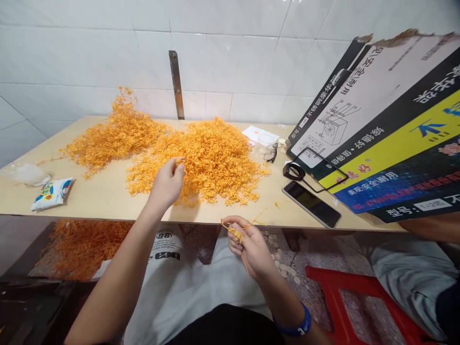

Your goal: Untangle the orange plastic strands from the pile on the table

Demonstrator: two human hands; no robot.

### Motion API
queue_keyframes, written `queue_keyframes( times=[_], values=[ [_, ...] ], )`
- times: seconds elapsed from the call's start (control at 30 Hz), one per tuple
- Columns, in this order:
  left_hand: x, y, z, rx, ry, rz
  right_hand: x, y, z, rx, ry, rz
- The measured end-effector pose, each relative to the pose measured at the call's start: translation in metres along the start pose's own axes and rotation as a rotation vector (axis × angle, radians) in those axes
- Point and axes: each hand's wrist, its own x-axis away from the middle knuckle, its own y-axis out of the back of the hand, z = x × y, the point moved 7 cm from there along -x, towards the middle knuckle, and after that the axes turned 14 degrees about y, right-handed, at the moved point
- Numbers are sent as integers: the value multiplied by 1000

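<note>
My left hand point(167, 184) rests at the near edge of a large heap of small orange curls point(212, 158), its fingertips bunched among the pieces. I cannot tell whether it holds any. My right hand point(249, 247) is below the table's front edge, pinching a thin orange strand with a small tangle of curls point(235, 233). A second orange heap point(115, 134) lies to the left on the light wooden table point(89, 196). A blue wristband point(296, 323) circles my right wrist.
Flattened printed cardboard sheets point(381, 124) lean at the right, behind a black phone point(311, 203) and a black wire frame point(316, 167). Glasses point(271, 153) lie near white paper. More orange curls point(86, 249) lie below the table; a red stool point(348, 297) stands lower right.
</note>
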Motion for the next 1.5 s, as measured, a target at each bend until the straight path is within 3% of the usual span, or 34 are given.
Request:
queue_keyframes(
  times=[0.1,0.2,0.27,0.33,0.47,0.53,0.6,0.7,0.8,0.9,0.97,1.0,1.07,1.13,1.2,1.27,1.37,1.43,1.47,1.5],
  values=[
    [-13,-32,-4,43,76,199,-2,-6,3,-27,25,-48],
    [-8,-32,-9,137,-5,222,-4,-5,5,-64,42,-108],
    [13,-28,-4,119,-89,176,-6,-2,7,-77,62,-148],
    [45,-33,11,120,-112,207,-9,0,8,-73,93,-193],
    [113,-70,46,235,-86,481,-10,-12,2,-50,134,-209],
    [129,-81,56,238,-89,499,-9,-21,-4,-32,149,-191],
    [129,-82,59,217,-73,432,-9,-29,-9,19,166,-164],
    [116,-67,55,237,-21,280,-8,-37,-11,166,159,-71],
    [95,-39,47,314,5,159,-3,-45,-13,271,110,107],
    [58,10,36,450,-4,-93,10,-42,-17,279,82,209],
    [33,50,22,519,-95,-374,18,-29,-19,246,80,166],
    [18,60,9,468,-150,-412,20,-21,-20,214,75,125],
    [-14,59,-17,273,-174,-332,21,-8,-20,127,64,27],
    [-40,38,-28,164,-90,-101,17,-3,-14,23,57,-56],
    [-49,14,-25,193,8,105,12,-8,-7,-126,20,-84],
    [-41,1,-12,259,15,133,7,-18,0,-294,-39,-68],
    [1,-1,23,368,-62,-77,3,-25,7,-411,-49,-47],
    [40,-9,54,449,1,-137,1,-20,12,-383,41,-72],
    [59,-17,69,476,68,-99,0,-18,15,-356,101,-87],
    [78,-31,79,511,133,18,0,-15,18,-327,165,-101]
  ],
)
